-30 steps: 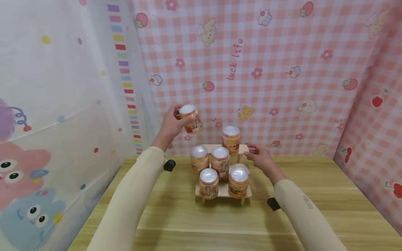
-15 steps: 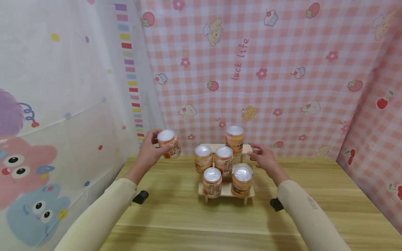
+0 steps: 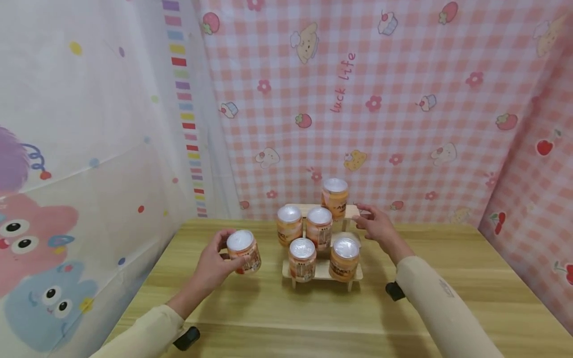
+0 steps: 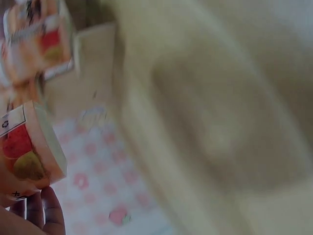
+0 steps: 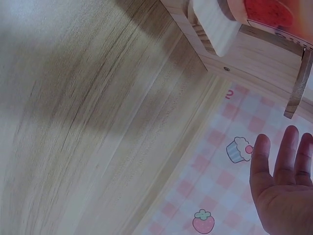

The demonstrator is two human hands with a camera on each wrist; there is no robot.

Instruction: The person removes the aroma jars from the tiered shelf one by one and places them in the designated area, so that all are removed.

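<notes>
My left hand [image 3: 215, 266] grips an orange can [image 3: 243, 252] with a silver lid, upright, left of a tiered wooden stand [image 3: 322, 271]. In the left wrist view its fingers curl under the same can [image 4: 29, 152]. My right hand [image 3: 378, 228] is at the stand's top right end; in the right wrist view the hand [image 5: 283, 191] has its visible fingers extended, holding nothing. One can [image 3: 334, 199] stands on the top tier, two cans [image 3: 289, 226] [image 3: 319, 228] on the middle, and two more [image 3: 302, 261] [image 3: 344, 260] on the bottom.
The stand rests on a wood-grain table [image 3: 268, 318]. A pink checked cloth [image 3: 371, 129] hangs behind, and a white cartoon-print cloth [image 3: 103, 114] hangs on the left. Another patterned cloth [image 3: 537, 199] is at the right.
My left hand has carried its can left and down from above the stand to low over the table. My right hand has stayed at the stand's top end.
</notes>
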